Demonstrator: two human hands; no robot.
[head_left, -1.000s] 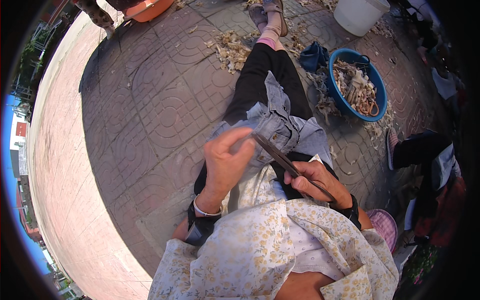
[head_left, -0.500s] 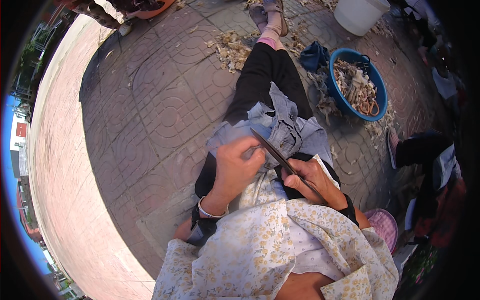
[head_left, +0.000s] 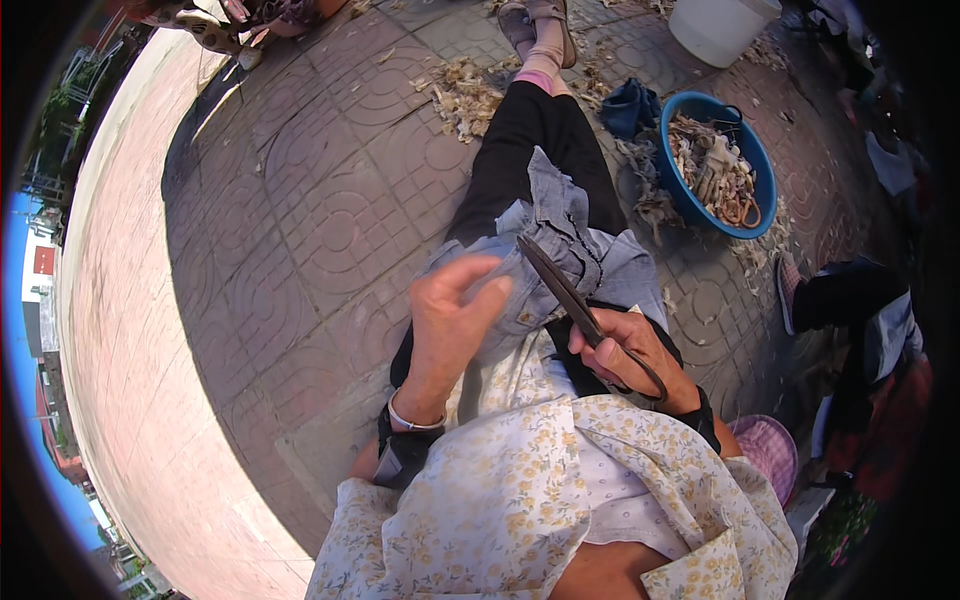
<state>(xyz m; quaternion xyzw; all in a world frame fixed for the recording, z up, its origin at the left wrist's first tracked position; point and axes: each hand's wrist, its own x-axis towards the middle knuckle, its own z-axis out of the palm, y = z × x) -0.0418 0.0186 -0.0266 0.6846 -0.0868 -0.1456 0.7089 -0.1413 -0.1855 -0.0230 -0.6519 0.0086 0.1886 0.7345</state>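
Left of the denim cloth (head_left: 560,232) on the lap, the left hand (head_left: 450,315) curls narrowly, its grip unclear; beyond lie pale scraps (head_left: 463,100). Dark scissors (head_left: 573,302), held in the right hand (head_left: 640,352), overlie the cloth. Beyond its right side stand a blue basin (head_left: 766,190) and white bucket (head_left: 705,38).

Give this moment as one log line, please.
right hand: gripping dark scissors | left hand: near scissors, grip unclear | grey-blue denim cloth: beneath scissors

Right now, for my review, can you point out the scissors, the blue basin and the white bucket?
Scissors (head_left: 565,295): head view, on the dark blades.
Blue basin (head_left: 765,185): head view, on the inner wall at its right side.
White bucket (head_left: 718,32): head view, on the outer side wall.
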